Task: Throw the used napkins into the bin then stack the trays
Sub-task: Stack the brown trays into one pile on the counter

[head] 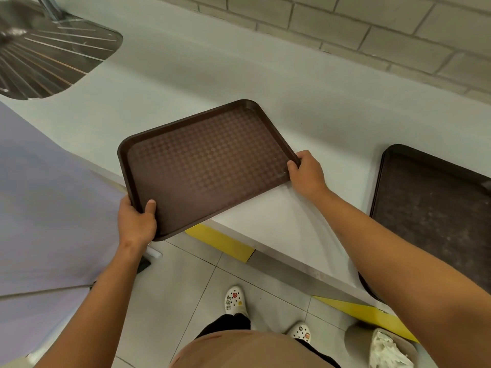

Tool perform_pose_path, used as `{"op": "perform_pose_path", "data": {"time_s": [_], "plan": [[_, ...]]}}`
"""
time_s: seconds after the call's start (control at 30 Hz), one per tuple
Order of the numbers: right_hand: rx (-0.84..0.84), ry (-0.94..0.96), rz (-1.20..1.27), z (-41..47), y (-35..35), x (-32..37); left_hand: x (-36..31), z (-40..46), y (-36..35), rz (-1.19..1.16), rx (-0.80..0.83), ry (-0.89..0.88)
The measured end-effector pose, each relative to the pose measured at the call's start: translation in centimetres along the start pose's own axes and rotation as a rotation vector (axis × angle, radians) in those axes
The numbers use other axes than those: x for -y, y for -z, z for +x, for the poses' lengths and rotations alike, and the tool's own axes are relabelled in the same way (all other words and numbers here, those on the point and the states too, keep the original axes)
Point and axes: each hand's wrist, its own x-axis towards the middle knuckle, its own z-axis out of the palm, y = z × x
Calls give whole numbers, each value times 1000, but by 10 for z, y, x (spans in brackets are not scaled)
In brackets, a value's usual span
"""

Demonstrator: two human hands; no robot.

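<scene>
A dark brown tray (207, 166) with a checked surface hangs tilted over the front edge of the grey counter (212, 62). My left hand (136, 221) grips its near left corner, thumb on top. My right hand (307, 173) grips its right corner. The tray holds nothing. A stack of brown trays (435, 208) lies on the counter to the right, partly hidden by my right arm. Down at the bottom right, a grey bin (358, 338) on the floor holds crumpled white napkins (388, 351).
A steel sink with a ribbed drainer (47, 57) sits at the far left of the counter. A tiled wall (372, 27) runs behind. Yellow panels (223, 241) line the counter's front. A pale lilac surface (47, 208) fills the left. My feet stand on the tiled floor (212, 288).
</scene>
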Motion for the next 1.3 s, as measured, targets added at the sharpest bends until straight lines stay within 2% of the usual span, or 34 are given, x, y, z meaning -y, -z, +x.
{"op": "perform_pose_path", "data": {"time_s": [0.17, 0.43, 0.7, 0.9, 1.3], "plan": [[63, -31, 147, -13, 15, -7, -6, -23, -10, 4, -20, -20], [46, -45, 339, -37, 51, -32, -31, -56, -14, -3, -11, -93], [-42, -64, 291, -63, 121, -65, -69, -95, -30, -21, 80, -204], [-127, -109, 321, -98, 172, -108, -87, -138, -71, -21, 169, -206], [-260, -343, 614, -177, 239, -211, -102, -253, -176, -132, 262, -132]]}}
